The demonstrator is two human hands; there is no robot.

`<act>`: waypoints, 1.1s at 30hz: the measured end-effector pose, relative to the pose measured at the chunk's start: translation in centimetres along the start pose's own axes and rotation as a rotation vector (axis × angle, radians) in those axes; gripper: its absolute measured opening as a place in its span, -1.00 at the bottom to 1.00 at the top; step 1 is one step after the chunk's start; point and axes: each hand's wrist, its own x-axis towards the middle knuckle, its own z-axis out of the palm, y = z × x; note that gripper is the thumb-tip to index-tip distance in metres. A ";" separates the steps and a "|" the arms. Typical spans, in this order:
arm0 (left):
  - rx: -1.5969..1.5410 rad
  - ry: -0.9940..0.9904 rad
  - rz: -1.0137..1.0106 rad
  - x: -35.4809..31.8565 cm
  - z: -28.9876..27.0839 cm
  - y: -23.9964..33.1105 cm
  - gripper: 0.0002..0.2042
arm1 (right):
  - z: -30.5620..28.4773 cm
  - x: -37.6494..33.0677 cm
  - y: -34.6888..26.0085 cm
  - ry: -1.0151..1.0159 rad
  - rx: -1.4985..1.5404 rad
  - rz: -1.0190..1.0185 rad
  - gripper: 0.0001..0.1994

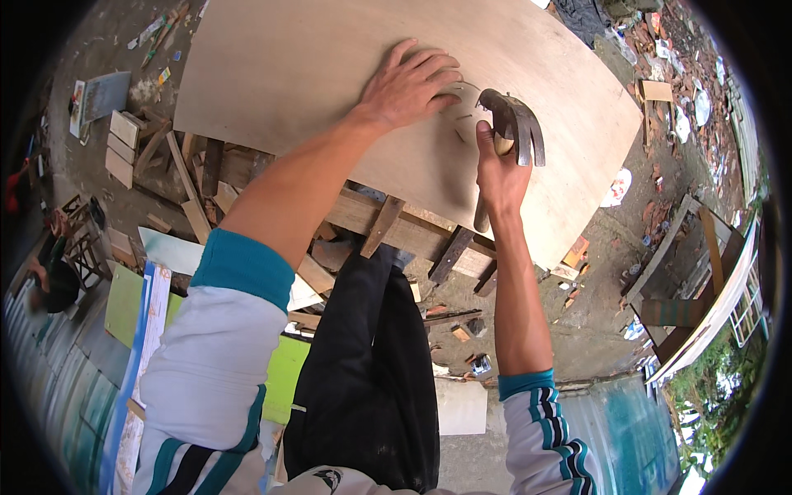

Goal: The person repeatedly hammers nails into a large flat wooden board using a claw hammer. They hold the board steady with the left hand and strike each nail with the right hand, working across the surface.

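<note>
A large plywood sheet (280, 74) lies in front of me on a frame of rough wooden pieces. My left hand (412, 85) rests on it with the fingers stretched out and spread. Several loose nails (465, 116) lie on the sheet close to those fingertips, toward my right hand. My right hand (502, 177) is wrapped round the wooden handle of a claw hammer (513, 124), thumb along the handle. The hammer's dark metal head is above the sheet, its claw pointing down toward me. Part of the handle shows below my fist.
Wooden beams (384, 224) jut from under the sheet toward my legs. Scrap boards (124, 148) and offcuts litter the ground at left. Rubble and rubbish (652, 206) cover the right side, near a wooden frame (672, 247). Another person (58, 276) is at the far left.
</note>
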 end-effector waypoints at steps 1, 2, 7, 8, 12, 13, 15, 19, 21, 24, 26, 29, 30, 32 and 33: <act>-0.013 0.048 0.014 -0.1 0.3 -0.2 -0.69 | 0.0 0.2 0.1 -0.005 0.000 -0.010 -0.63; -0.026 0.095 0.028 -0.2 0.7 -0.3 -0.71 | 0.0 0.5 0.2 -0.013 0.001 -0.022 -0.64; -0.127 0.210 -0.110 0.2 1.6 0.7 -0.79 | -0.6 1.1 0.2 -0.047 0.031 -0.054 -0.65; -0.122 0.212 -0.109 0.2 1.6 0.9 -0.79 | -0.7 1.1 0.0 -0.059 0.047 -0.042 -0.65; -0.085 0.219 -0.088 -0.2 1.5 0.8 -0.83 | -0.9 1.0 -1.0 -0.082 0.051 -0.015 -0.65; -0.091 0.221 -0.084 -0.2 1.4 1.0 -0.84 | -0.9 0.8 -1.6 -0.093 0.036 0.005 -0.65; -0.102 0.224 -0.077 -0.1 1.1 1.1 -0.85 | -0.7 0.8 -1.6 -0.103 0.003 -0.016 -0.65; -0.104 0.233 -0.065 0.0 1.4 0.8 -0.85 | -0.1 1.1 -1.5 -0.122 -0.017 -0.059 -0.65; -0.103 0.234 -0.067 0.0 1.4 0.7 -0.85 | 0.1 1.1 -1.3 -0.137 -0.057 -0.062 -0.66; -0.101 0.236 -0.053 -0.1 1.5 0.6 -0.85 | 0.2 1.4 -0.9 -0.140 -0.146 -0.095 -0.67; -0.160 0.255 -0.074 0.1 1.6 0.6 -0.84 | 0.3 1.2 -0.8 -0.142 -0.133 -0.070 -0.68; -0.179 0.256 -0.077 0.2 1.4 0.7 -0.83 | 0.3 0.9 -1.2 -0.130 -0.134 -0.073 -0.70; -0.175 0.251 -0.073 0.2 1.3 0.7 -0.82 | 0.6 1.1 -0.7 -0.134 -0.202 -0.125 -0.71; -0.169 0.262 -0.073 0.1 1.5 0.4 -0.83 | 0.6 1.1 -1.3 -0.134 -0.201 -0.130 -0.71; -0.166 0.266 -0.072 0.0 1.6 0.3 -0.83 | 0.5 1.1 -1.5 -0.134 -0.199 -0.133 -0.71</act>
